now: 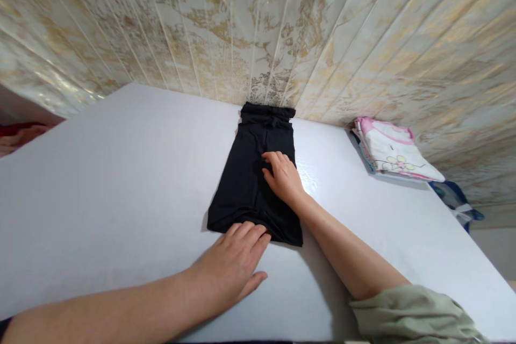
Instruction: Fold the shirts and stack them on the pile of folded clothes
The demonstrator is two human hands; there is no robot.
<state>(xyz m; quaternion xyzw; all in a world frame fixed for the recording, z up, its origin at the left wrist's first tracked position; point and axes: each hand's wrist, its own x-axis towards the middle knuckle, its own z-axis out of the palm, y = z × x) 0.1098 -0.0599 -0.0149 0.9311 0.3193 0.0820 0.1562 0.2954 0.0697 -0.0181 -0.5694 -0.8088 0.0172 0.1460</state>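
R hand (284, 178) over blk garment (242, 172), L hand (237, 258) at near edge.

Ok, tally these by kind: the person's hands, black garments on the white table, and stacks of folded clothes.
Hands, left hand and right hand: 2
Black garment: 1
Stack of folded clothes, counted as one: 1
Total: 4

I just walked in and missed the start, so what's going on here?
A person is handling a black garment laid out on a white table. The left-hand grip, fingers outstretched, is at the garment's near edge; the right-hand grip, fingers bent, is over its middle. The garment's far end is bunched in folds. Off to the right lies a stack of folded clothes.
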